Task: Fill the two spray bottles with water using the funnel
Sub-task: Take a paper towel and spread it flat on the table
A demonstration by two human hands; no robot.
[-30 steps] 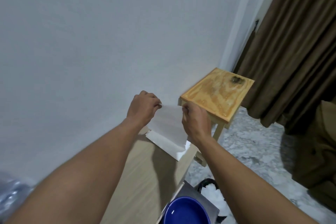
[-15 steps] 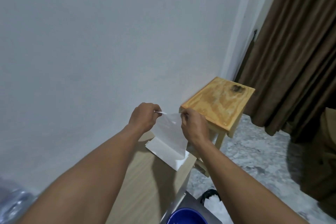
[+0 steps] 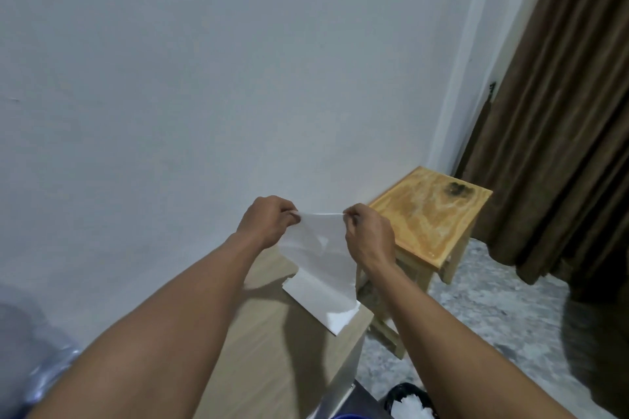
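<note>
A tissue [image 3: 320, 248] is pinched at its top corners by the left hand [image 3: 269, 219] and right hand [image 3: 369, 235], stretched between them. Below the hands a white pack [image 3: 323, 306] lies on the table [image 3: 272, 360]. A stool [image 3: 429, 214] stands just right of the right hand, a curtain [image 3: 561, 112] beyond. Where bottles and funnel are cannot be told

No writing, label, brand or number can be read anywhere, the white sheet [image 3: 318, 248] included.

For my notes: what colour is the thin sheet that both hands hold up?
The sheet is plain white, seen best in the head view.
</note>
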